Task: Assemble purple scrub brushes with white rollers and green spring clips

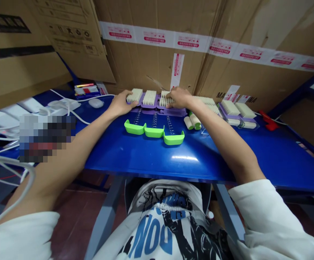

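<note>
At the back of the blue table (146, 159), three purple holders (149, 106) stand in a row, each with a cream ribbed block (149, 96) on it. My left hand (119, 103) grips the leftmost ribbed block (134, 95) between thumb and fingers. On the third ribbed block (164, 98), the fingers and thumb of my right hand (180, 96) close over its right side and partly cover it. Metal springs (155, 120) lie in front of the holders. Each runs toward one of three bright green curved pieces (154, 132).
Cream rolls with green ends (193, 122) lie by my right forearm. More purple holders (231, 115) with ribbed blocks stand to the right, near a red object (269, 121). White cables (0, 159) and a white mouse (96, 103) are at left. Cardboard (157, 65) walls the back.
</note>
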Demonstrator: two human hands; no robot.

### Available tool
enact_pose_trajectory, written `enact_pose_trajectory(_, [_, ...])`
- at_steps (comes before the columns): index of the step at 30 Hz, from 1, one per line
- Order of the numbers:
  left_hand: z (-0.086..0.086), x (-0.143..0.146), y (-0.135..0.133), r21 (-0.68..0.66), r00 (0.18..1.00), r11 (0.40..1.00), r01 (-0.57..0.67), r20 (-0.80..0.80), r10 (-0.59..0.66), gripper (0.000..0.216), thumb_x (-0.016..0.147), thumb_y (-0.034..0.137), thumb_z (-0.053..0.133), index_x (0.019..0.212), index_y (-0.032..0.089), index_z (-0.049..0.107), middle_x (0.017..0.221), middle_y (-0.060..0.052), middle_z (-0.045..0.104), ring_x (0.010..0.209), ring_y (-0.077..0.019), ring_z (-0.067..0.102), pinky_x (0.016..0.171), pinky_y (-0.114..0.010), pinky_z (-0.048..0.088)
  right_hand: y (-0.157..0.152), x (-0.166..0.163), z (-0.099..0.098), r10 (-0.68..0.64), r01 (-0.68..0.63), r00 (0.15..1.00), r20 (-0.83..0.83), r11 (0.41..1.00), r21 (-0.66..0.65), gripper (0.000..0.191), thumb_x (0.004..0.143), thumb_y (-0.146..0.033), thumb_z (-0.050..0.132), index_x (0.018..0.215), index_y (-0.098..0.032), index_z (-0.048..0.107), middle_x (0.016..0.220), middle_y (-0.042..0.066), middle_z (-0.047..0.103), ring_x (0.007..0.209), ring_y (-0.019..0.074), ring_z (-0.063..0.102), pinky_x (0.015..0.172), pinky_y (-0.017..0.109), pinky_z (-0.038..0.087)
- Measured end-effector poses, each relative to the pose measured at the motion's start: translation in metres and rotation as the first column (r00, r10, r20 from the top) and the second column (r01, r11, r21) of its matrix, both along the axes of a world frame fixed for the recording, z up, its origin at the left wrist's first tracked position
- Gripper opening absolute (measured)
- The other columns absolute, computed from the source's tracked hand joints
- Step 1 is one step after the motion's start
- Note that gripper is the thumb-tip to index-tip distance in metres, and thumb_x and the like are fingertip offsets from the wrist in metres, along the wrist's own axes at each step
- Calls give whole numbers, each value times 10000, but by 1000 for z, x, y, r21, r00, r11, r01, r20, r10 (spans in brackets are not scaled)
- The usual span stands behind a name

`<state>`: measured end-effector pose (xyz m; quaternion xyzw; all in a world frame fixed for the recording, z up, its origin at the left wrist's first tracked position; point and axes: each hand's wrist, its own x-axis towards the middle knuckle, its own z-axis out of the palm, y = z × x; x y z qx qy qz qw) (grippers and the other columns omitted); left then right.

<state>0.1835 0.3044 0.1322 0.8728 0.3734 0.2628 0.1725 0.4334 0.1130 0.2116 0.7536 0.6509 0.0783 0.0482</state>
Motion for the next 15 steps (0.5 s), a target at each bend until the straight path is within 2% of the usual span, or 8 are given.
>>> enact_pose_trajectory(2, [-1,-1,1,-2,1000,1000,10,4,-10,762,974,515,821,1630,176,631,1701,-200,670,1593,-434,627,1347,-549,484,-1,0,2,-5,4,1000,-21,1000,-14,668,1071,-527,801,1672,-259,685,1668,195,688,1533,455,645,1213,593,583])
enact_pose_trajectory(4, [-2,-1,3,-3,1000,1000,15,7,-15,833,935,540,871,1638,171,619,1719,-218,648,1600,-457,617,1350,-570,478,0,7,6,-12,11,998,-67,1000,-5,657,1134,-596,673,1687,-240,666,1684,206,674,1515,454,664,1221,598,580])
enact_pose_trajectory(6, [-4,0,5,0,1000,1000,6,17,-6,882,890,538,920,1637,184,610,1721,-216,640,1606,-466,605,1360,-576,465,5,21,12,-23,32,993,-118,997,71,648,1203,-608,484,1686,-213,658,1697,212,663,1545,454,640,1248,615,551])
enact_pose_trajectory(7, [-5,0,6,-1,1000,1000,-2,23,2,888,873,531,937,1628,197,611,1712,-207,647,1605,-463,604,1363,-570,461,9,29,15,-30,47,991,-132,992,121,645,1215,-582,445,1694,-200,645,1707,212,655,1568,453,619,1267,624,529])
enact_pose_trajectory(9, [-5,1,6,-6,999,1000,-15,29,15,868,861,518,952,1603,217,618,1689,-191,665,1593,-454,614,1360,-557,465,21,46,20,-35,59,989,-143,985,165,632,1184,-515,563,1712,-172,624,1695,210,669,1579,441,611,1294,608,505])
enact_pose_trajectory(12, [-4,0,4,-9,1000,1000,-2,25,3,838,881,509,946,1591,212,615,1680,-192,671,1585,-459,618,1352,-563,471,45,62,19,-1,11,987,-159,998,58,672,1031,-399,845,1644,-164,703,1545,167,787,1436,371,727,1241,482,564])
enact_pose_trajectory(15, [-3,1,0,13,1000,1000,12,11,-12,857,904,515,931,1624,194,594,1706,-196,648,1611,-474,593,1359,-574,457,67,68,9,8,-8,986,-164,1000,1,552,996,-395,890,1476,-132,817,1414,170,844,1319,355,775,1174,464,600])
